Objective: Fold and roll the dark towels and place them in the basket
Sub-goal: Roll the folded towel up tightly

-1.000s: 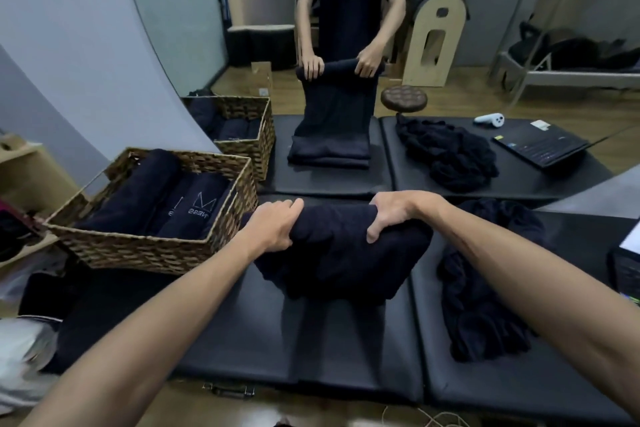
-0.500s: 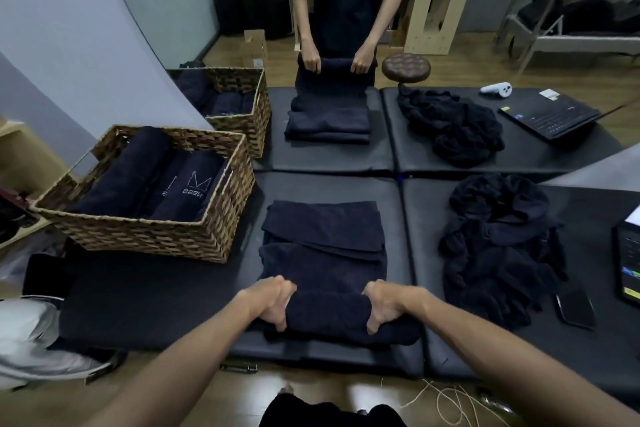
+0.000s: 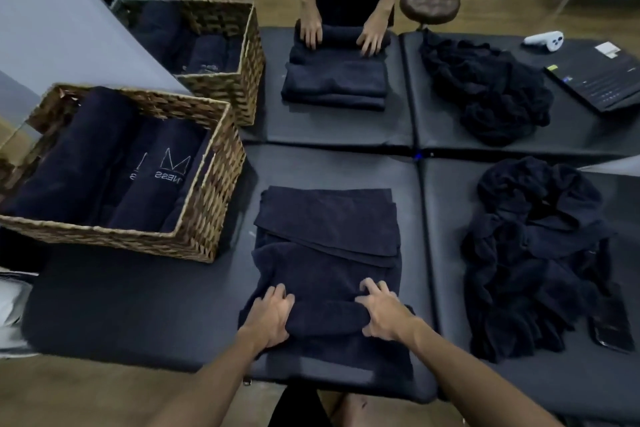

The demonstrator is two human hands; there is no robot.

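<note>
Towel: the dark towel (image 3: 325,253) lies folded flat on the black table (image 3: 138,305), lower centre of the frame; its near end is turned up into a short roll (image 3: 323,317) that runs between the two hands.
Left hand: the left hand (image 3: 270,317) sits on the roll's left end, fingers curled over the top of it and gripping, thumb not visible.
Right hand: the right hand (image 3: 382,314) sits on the roll's right end, fingers spread and bent over the cloth, grasping it.
Arms: both forearms come in from the bottom edge and converge on the roll, wrists nearly level.
Basket: a wicker basket (image 3: 207,204) stands left of the towel, centre left, with rolled dark towels (image 3: 114,170) lying side by side inside.
Pile: loose dark towels (image 3: 533,253) heap at right, apart from the folded one.
Far side: another person's hands (image 3: 341,33) press a towel roll at top centre; a second basket (image 3: 249,55) stands at upper left.
</note>
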